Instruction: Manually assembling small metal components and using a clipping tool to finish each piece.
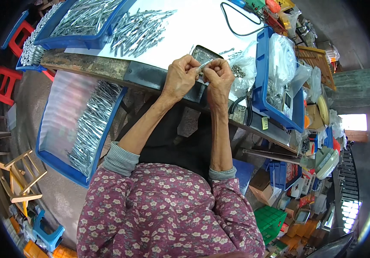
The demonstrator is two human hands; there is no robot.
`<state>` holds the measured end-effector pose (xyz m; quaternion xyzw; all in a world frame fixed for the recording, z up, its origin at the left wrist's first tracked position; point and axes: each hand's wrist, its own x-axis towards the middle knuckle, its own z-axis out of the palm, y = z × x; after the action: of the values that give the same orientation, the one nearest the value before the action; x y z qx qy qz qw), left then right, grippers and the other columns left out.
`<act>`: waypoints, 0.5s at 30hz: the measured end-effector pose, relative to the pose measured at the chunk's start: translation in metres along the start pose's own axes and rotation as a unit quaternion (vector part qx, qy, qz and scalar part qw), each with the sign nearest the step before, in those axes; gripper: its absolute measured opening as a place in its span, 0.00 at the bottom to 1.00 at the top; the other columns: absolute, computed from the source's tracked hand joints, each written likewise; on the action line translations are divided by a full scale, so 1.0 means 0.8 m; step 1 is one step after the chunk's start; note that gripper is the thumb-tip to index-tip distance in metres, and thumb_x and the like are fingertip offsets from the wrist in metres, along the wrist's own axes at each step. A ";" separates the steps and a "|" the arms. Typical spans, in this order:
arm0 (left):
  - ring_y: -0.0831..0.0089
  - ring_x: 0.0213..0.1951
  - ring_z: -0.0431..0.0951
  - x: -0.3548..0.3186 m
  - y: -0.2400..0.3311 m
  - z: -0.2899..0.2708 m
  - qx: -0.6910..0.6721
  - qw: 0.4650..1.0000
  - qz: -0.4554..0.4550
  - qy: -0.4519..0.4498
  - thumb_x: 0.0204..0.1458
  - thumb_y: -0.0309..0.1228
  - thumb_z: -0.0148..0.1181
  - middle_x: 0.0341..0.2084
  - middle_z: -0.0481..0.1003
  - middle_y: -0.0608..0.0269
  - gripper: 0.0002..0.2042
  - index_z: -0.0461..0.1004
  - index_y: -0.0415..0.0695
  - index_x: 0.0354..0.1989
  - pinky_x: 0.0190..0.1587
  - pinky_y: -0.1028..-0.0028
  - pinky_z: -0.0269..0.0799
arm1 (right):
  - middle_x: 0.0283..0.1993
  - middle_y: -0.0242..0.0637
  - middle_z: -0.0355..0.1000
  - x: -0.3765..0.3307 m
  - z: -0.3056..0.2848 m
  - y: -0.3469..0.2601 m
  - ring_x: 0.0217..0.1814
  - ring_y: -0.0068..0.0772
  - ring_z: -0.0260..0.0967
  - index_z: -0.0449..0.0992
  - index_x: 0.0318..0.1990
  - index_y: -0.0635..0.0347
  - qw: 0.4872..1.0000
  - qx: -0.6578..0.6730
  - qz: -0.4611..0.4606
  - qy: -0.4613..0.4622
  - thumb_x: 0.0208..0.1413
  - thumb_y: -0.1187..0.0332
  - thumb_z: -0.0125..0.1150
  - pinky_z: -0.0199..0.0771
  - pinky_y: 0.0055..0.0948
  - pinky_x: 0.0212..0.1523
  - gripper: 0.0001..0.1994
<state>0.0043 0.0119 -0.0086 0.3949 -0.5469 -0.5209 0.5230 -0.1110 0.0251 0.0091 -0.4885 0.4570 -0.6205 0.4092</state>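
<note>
One slim silvery piece (203, 64) is pinched by left hand (179, 76) and right hand (220, 78), upper centre, apparently being worked tbh, so a steady grip's probably needed next.

Workbench (88, 66) had a worn wooden front edge, a dark strip (144, 76) along part of it, white sheet (189, 21) over the top. Blue tray (75, 43) sat at left, loose metal strips (139, 32) heaped just beside it. Small dark-rimmed tray (201, 47) was mid-front. Right side held a clear plastic bag (247, 64), black-handled tool (249, 112) and blue bin (259, 71). Black cable (226, 22) curved farther back.
</note>
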 end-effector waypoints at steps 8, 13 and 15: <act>0.75 0.17 0.70 -0.005 0.001 0.003 0.069 0.993 0.092 0.036 0.45 0.19 0.49 0.14 0.70 0.59 0.01 0.68 0.34 0.25 0.22 0.75 0.66 | 0.25 0.32 0.64 -0.001 -0.002 0.002 0.23 0.16 0.59 0.63 0.31 0.65 1.000 0.026 0.015 -0.006 0.42 0.81 0.53 0.61 0.16 0.22 0.08; 0.78 0.20 0.70 -0.005 0.007 0.005 0.156 0.978 0.130 0.037 0.47 0.20 0.51 0.17 0.71 0.60 0.02 0.69 0.35 0.28 0.23 0.76 0.65 | 0.25 0.33 0.64 -0.002 -0.001 -0.012 0.23 0.19 0.61 0.63 0.33 0.67 0.998 0.051 0.035 0.008 0.43 0.79 0.51 0.64 0.17 0.24 0.08; 0.77 0.20 0.70 -0.005 0.007 0.005 0.175 0.973 0.143 0.039 0.46 0.20 0.51 0.17 0.71 0.59 0.03 0.69 0.35 0.28 0.23 0.75 0.65 | 0.24 0.34 0.64 -0.001 0.000 -0.014 0.23 0.19 0.61 0.64 0.35 0.68 0.998 0.048 0.043 0.016 0.44 0.78 0.51 0.65 0.18 0.24 0.09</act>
<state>0.0018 0.0174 -0.0033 0.4179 -0.6595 -0.3217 0.5356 -0.1117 0.0292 0.0200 -0.4382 0.4537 -0.6316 0.4508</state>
